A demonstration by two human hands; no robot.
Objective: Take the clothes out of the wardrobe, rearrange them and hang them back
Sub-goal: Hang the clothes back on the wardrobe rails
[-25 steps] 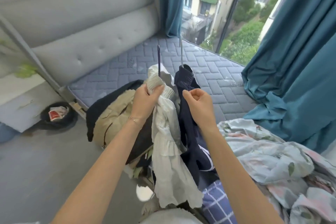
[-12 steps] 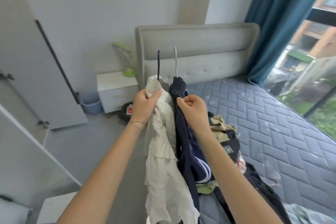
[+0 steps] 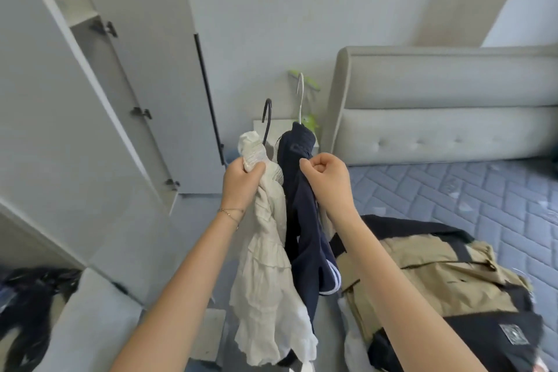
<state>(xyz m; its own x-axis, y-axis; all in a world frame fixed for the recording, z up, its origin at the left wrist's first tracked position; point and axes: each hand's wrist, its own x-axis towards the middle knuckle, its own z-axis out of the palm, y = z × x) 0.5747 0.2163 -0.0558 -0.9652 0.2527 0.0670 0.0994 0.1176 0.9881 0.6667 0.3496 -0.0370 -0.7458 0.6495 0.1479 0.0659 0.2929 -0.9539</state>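
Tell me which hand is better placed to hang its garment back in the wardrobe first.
Probably the left. The left hand grips the cream dress on the side of the open wardrobe door, its black hook free above. The right hand, holding the navy garment, is nearer the bed.

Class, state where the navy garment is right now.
Head view, centre: the navy garment hangs from the right hand, beside the cream dress in the left hand.

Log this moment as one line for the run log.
left hand: grips cream dress on dark hanger | right hand: holds navy garment on white hanger | bed: khaki jacket lying
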